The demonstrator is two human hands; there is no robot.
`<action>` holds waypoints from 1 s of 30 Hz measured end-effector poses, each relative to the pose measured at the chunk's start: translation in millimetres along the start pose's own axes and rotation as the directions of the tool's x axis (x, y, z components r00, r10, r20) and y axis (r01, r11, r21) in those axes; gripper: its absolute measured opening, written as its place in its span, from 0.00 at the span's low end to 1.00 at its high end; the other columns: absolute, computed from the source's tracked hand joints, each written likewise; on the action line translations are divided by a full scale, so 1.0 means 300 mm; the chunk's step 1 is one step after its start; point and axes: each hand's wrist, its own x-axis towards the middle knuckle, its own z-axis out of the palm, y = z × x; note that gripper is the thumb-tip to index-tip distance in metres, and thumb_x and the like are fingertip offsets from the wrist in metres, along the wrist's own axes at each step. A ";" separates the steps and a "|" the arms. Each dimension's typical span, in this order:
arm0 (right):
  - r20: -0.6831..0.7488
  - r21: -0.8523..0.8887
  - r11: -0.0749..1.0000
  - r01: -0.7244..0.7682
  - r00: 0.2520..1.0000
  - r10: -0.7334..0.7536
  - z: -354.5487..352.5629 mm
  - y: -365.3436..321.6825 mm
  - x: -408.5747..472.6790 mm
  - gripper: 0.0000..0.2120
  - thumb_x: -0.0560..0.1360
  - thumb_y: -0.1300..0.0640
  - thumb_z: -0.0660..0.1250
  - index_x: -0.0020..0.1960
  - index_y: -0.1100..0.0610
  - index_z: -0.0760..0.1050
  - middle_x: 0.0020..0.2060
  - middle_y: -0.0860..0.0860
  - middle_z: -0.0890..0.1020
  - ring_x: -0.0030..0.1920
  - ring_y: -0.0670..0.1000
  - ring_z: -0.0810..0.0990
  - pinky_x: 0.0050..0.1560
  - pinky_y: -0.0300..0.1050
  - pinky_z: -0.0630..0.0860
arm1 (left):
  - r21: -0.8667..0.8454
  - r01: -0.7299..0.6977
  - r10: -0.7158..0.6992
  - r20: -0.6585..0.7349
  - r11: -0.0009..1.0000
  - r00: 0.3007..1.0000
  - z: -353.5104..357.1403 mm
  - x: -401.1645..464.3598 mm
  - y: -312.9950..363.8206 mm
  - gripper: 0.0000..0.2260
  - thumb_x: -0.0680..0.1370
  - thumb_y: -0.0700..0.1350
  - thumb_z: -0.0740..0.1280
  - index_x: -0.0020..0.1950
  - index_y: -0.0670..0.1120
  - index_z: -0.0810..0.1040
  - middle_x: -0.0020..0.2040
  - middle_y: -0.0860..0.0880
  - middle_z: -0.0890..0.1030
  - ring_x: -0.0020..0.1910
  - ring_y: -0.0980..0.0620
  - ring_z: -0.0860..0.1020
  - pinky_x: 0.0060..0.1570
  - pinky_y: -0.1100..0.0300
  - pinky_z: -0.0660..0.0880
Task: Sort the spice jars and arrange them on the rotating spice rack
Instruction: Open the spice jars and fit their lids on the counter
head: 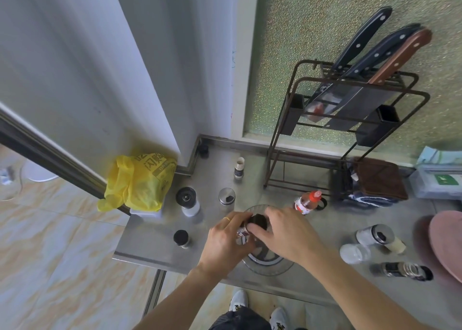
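Observation:
A clear round rotating rack [267, 264] lies on the steel counter, mostly under my hands. Above it, my left hand [227, 242] and my right hand [285, 232] both grip one black-capped spice jar [257, 221]. Other jars stand to the left: a black-topped grinder [188, 201], a steel-lidded shaker [227, 199], a small black-capped jar [181, 238] and a white-capped bottle [239, 167]. A red-capped sauce bottle [308, 202] stands behind the rack. To the right lie a steel-lidded jar [375, 235], a clear jar [355, 253] and a dark jar [402, 271].
A wire knife rack [337, 134] with several knives stands at the back right, beside folded cloths [377, 182]. A yellow plastic bag [140, 182] sits at the counter's left corner. A pink round object [447, 242] is at the right edge. The counter's front edge [175, 264] is close to me.

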 end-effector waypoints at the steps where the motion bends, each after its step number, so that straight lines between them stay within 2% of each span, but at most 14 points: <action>1: -0.001 0.002 1.000 -0.011 1.000 0.011 0.003 0.000 0.001 0.24 0.72 0.32 0.63 0.49 0.53 0.74 0.39 0.49 0.80 0.40 0.51 0.78 0.38 0.44 0.72 | 0.005 0.000 0.000 0.003 1.000 1.000 0.001 -0.002 -0.005 0.22 0.68 0.46 0.76 0.62 0.50 0.79 0.54 0.56 0.82 0.47 0.56 0.81 0.46 0.58 0.79; 3: 0.027 0.062 0.997 0.036 0.999 -0.038 0.013 -0.004 0.000 0.24 0.71 0.36 0.67 0.59 0.51 0.72 0.49 0.49 0.81 0.48 0.52 0.79 0.46 0.45 0.75 | 0.014 0.003 -0.003 0.007 1.000 1.000 -0.003 -0.007 -0.014 0.22 0.69 0.47 0.76 0.62 0.50 0.79 0.55 0.56 0.82 0.48 0.56 0.81 0.47 0.59 0.79; 5: 0.022 0.061 0.996 0.062 0.998 -0.064 0.026 -0.006 -0.001 0.19 0.72 0.39 0.68 0.55 0.50 0.72 0.47 0.48 0.82 0.46 0.51 0.80 0.43 0.43 0.73 | 0.020 0.003 -0.003 0.001 1.000 1.000 -0.007 -0.012 -0.014 0.22 0.68 0.46 0.75 0.62 0.50 0.79 0.54 0.56 0.82 0.47 0.55 0.81 0.46 0.58 0.79; 7: -0.033 -0.007 1.000 0.005 0.999 -0.005 0.025 -0.016 0.003 0.22 0.74 0.33 0.61 0.47 0.52 0.74 0.39 0.49 0.82 0.39 0.50 0.79 0.37 0.43 0.72 | 0.027 -0.024 0.024 0.002 0.999 1.000 -0.003 -0.023 -0.012 0.21 0.68 0.44 0.75 0.61 0.49 0.79 0.54 0.56 0.82 0.46 0.56 0.81 0.44 0.59 0.80; 9: -0.047 0.000 1.000 0.011 0.999 -0.011 0.029 -0.020 0.008 0.27 0.70 0.30 0.62 0.53 0.52 0.75 0.43 0.49 0.83 0.44 0.52 0.81 0.42 0.46 0.76 | 0.025 -0.020 0.019 0.017 0.999 1.000 0.000 -0.038 -0.014 0.22 0.68 0.44 0.75 0.61 0.51 0.79 0.55 0.57 0.82 0.46 0.57 0.81 0.44 0.59 0.79; 11: 0.026 0.041 0.998 0.049 0.998 -0.050 0.032 -0.023 0.015 0.29 0.67 0.36 0.69 0.62 0.50 0.71 0.52 0.49 0.82 0.53 0.53 0.80 0.51 0.49 0.77 | 0.020 0.031 -0.031 0.014 0.999 0.999 -0.004 -0.047 -0.025 0.22 0.68 0.48 0.75 0.62 0.53 0.78 0.56 0.58 0.81 0.46 0.57 0.81 0.44 0.58 0.79; 13: 0.048 0.079 0.995 0.066 0.996 -0.069 0.052 -0.022 0.022 0.22 0.69 0.43 0.72 0.58 0.50 0.73 0.51 0.48 0.82 0.53 0.52 0.80 0.52 0.46 0.75 | 0.008 0.063 -0.063 -0.002 0.998 0.998 -0.006 -0.053 -0.037 0.20 0.70 0.49 0.73 0.61 0.53 0.79 0.54 0.58 0.82 0.46 0.57 0.82 0.44 0.58 0.79; 15: 0.013 0.091 0.995 0.050 0.999 -0.052 0.081 -0.028 0.027 0.19 0.70 0.43 0.73 0.55 0.51 0.76 0.50 0.47 0.82 0.51 0.50 0.80 0.52 0.43 0.75 | 0.000 0.076 -0.076 -0.009 0.997 0.997 -0.010 -0.062 -0.046 0.19 0.70 0.47 0.73 0.61 0.52 0.80 0.53 0.58 0.82 0.46 0.57 0.82 0.44 0.58 0.80; 18: 0.006 0.094 0.995 0.020 1.000 -0.020 0.138 -0.050 0.038 0.20 0.71 0.40 0.71 0.54 0.53 0.77 0.47 0.48 0.83 0.48 0.49 0.81 0.48 0.41 0.76 | 0.006 0.107 -0.107 -0.017 0.994 0.994 -0.017 -0.080 -0.070 0.16 0.71 0.47 0.75 0.59 0.52 0.81 0.52 0.58 0.82 0.44 0.57 0.81 0.44 0.66 0.78; 20: 0.004 0.099 0.995 0.010 1.000 -0.011 0.179 -0.066 0.055 0.19 0.72 0.41 0.71 0.53 0.54 0.77 0.46 0.49 0.83 0.48 0.51 0.81 0.46 0.43 0.76 | 0.033 0.158 -0.157 -0.009 0.987 0.987 -0.020 -0.085 -0.092 0.17 0.71 0.45 0.76 0.58 0.52 0.81 0.51 0.58 0.83 0.44 0.58 0.81 0.44 0.75 0.72; 22: 0.002 0.111 0.994 0.003 1.000 -0.004 0.214 -0.087 0.081 0.19 0.72 0.43 0.72 0.54 0.54 0.76 0.47 0.51 0.82 0.49 0.52 0.80 0.48 0.45 0.74 | 0.073 0.228 -0.228 -0.020 0.971 0.974 -0.013 -0.081 -0.118 0.17 0.69 0.43 0.77 0.56 0.52 0.82 0.48 0.56 0.84 0.43 0.56 0.81 0.43 0.78 0.67; 24: 0.025 0.127 0.992 -0.013 1.000 0.010 0.248 -0.112 0.112 0.19 0.71 0.45 0.73 0.55 0.54 0.76 0.49 0.52 0.81 0.51 0.54 0.79 0.49 0.47 0.74 | 0.108 0.317 -0.315 -0.036 0.942 0.948 -0.011 -0.070 -0.140 0.15 0.68 0.42 0.77 0.53 0.51 0.82 0.44 0.53 0.84 0.40 0.52 0.81 0.38 0.73 0.68; 27: 0.074 0.117 0.993 -0.028 0.997 0.019 0.313 -0.144 0.160 0.19 0.71 0.47 0.74 0.56 0.54 0.74 0.51 0.53 0.78 0.54 0.56 0.79 0.52 0.49 0.74 | 0.188 0.405 -0.410 -0.015 0.895 0.912 -0.016 -0.047 -0.169 0.14 0.68 0.41 0.73 0.53 0.50 0.81 0.42 0.50 0.84 0.39 0.46 0.82 0.36 0.56 0.74; 30: 0.103 0.115 0.992 -0.049 0.994 0.037 0.365 -0.158 0.196 0.19 0.71 0.50 0.75 0.57 0.55 0.74 0.53 0.53 0.77 0.55 0.57 0.79 0.54 0.50 0.74 | 0.207 0.434 -0.449 0.028 0.877 0.893 -0.020 -0.044 -0.197 0.16 0.70 0.42 0.70 0.57 0.52 0.79 0.46 0.52 0.85 0.45 0.47 0.82 0.38 0.58 0.70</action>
